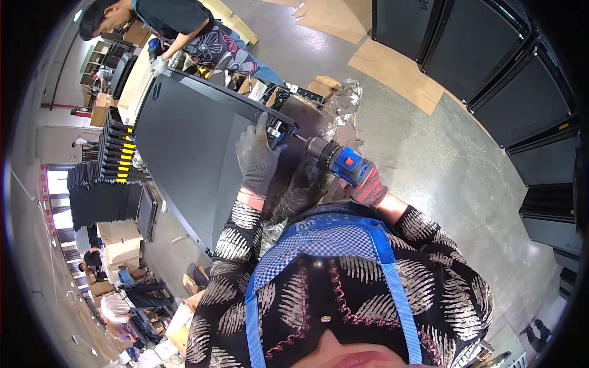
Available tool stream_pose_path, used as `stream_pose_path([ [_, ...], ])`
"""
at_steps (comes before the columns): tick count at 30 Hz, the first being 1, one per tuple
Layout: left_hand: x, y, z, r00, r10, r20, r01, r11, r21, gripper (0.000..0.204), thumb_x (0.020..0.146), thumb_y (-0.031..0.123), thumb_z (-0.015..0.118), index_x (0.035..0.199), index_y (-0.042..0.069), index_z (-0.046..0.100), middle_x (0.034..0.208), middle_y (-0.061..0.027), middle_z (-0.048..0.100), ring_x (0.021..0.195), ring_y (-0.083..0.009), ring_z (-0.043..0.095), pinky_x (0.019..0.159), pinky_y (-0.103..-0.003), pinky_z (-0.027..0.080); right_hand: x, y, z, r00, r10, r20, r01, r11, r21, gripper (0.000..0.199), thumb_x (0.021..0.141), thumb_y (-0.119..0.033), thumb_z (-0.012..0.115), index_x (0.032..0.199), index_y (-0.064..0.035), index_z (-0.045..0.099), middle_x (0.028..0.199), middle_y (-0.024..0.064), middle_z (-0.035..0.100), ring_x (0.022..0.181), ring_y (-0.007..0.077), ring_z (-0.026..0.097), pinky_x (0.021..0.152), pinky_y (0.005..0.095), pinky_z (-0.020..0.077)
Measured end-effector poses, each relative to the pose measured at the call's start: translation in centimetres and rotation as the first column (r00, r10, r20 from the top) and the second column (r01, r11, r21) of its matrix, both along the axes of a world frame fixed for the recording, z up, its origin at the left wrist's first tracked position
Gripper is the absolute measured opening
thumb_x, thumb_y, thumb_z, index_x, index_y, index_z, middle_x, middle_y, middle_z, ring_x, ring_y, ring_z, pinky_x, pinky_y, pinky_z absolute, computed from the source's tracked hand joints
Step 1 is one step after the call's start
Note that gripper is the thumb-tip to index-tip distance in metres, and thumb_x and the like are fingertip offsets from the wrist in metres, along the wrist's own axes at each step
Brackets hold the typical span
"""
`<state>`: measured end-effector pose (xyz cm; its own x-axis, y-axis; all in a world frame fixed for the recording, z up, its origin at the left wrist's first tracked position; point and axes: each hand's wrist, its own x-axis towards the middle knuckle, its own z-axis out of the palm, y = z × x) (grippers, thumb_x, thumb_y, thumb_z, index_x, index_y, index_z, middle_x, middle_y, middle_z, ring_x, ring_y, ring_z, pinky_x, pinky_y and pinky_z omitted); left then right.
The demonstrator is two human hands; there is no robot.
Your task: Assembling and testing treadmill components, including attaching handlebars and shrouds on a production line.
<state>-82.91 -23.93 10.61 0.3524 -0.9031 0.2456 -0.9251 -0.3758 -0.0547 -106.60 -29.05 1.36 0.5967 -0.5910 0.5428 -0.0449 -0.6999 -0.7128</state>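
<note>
Patterned blk top point(368, 300) & blue-check apron point(319, 242) up close. R hand point(370, 190) grips blue/blk drill point(345, 163), bit at metal fitting point(275, 130) by dk panel's point(184, 141) edge; L hand's point(257, 156) thumb & index flank fitting, grip unclear.

You have one wide fisheye view, upright, facing down from your head's left camera. It sits close above your apron point(313, 242) and reaches past the panel point(190, 141) to the far floor point(313, 58).
</note>
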Motion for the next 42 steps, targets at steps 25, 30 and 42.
stream_pose_path([
  [25,-3.1,11.1,-1.6,-0.779,-0.521,-0.348,-0.546,0.837,-0.032,0.026,0.095,0.021,0.053,0.111,0.002,0.058,0.095,-0.0035,0.062,0.088,-0.0180,0.060,0.084,-0.032,0.047,-3.9,6.6,0.6,0.947,0.320,0.042,-0.303,0.835,0.459,0.033,0.068,-0.020,0.072,0.096,-0.0065,0.061,0.088,0.0073,0.064,0.079,0.0236,0.062,0.073,0.0332,0.0501],
  [30,-3.3,16.6,-1.6,-0.662,-0.576,-0.479,-0.555,0.807,-0.203,0.021,0.095,0.022,0.050,0.104,0.004,0.056,0.098,-0.0069,0.058,0.096,-0.0199,0.055,0.087,-0.035,0.045,-2.1,11.9,1.5,0.921,0.390,-0.008,-0.343,0.820,0.459,0.033,0.065,-0.017,0.072,0.094,-0.0052,0.061,0.086,0.0083,0.063,0.077,0.0244,0.062,0.072,0.0340,0.0498],
  [42,0.1,30.8,-3.8,-0.742,-0.597,-0.304,-0.591,0.797,-0.124,0.021,0.098,0.018,0.042,0.112,0.004,0.050,0.111,-0.0095,0.054,0.114,-0.0248,0.050,0.102,-0.040,0.039,1.9,28.4,3.4,0.948,0.243,-0.205,-0.172,0.934,0.315,0.034,0.066,-0.013,0.073,0.098,-0.0046,0.063,0.084,0.0080,0.065,0.074,0.0238,0.063,0.069,0.0311,0.0501],
])
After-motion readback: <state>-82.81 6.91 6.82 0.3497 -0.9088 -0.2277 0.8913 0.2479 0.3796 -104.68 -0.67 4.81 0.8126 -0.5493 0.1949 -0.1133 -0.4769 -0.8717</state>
